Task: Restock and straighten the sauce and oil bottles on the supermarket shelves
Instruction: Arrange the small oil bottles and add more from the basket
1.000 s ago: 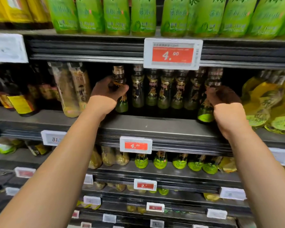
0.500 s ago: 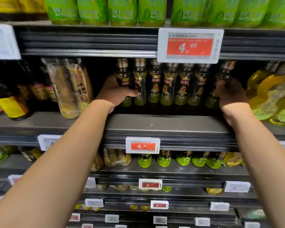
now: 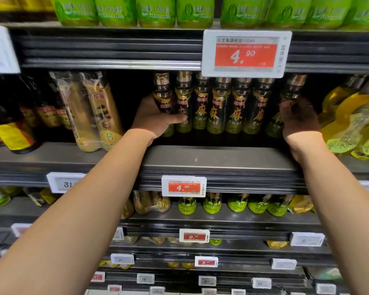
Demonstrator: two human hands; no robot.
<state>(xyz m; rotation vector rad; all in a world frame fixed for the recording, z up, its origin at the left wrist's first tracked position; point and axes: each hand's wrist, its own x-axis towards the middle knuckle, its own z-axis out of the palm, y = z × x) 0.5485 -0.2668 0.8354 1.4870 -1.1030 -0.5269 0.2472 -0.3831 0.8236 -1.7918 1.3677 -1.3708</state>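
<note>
Both grips bracket the upright pepper-oil bottle row [image 3: 222,105]: left hand [image 3: 156,120] curls around the leftmost bottle [image 3: 162,90], right hand [image 3: 299,120] clasps the rightmost bottle [image 3: 293,88].

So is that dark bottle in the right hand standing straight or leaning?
Leaning. The rightmost dark bottle tilts with its cap to the right, while its neighbours stand straight; the right hand grips it.

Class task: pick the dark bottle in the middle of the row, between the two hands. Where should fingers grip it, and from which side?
Grip the middle dark bottle at its narrow neck, just under the cap, coming straight in from the front. Neighbours stand tight against both sides, so the waist is blocked; only the slimmer necks leave gaps for fingers.
</note>
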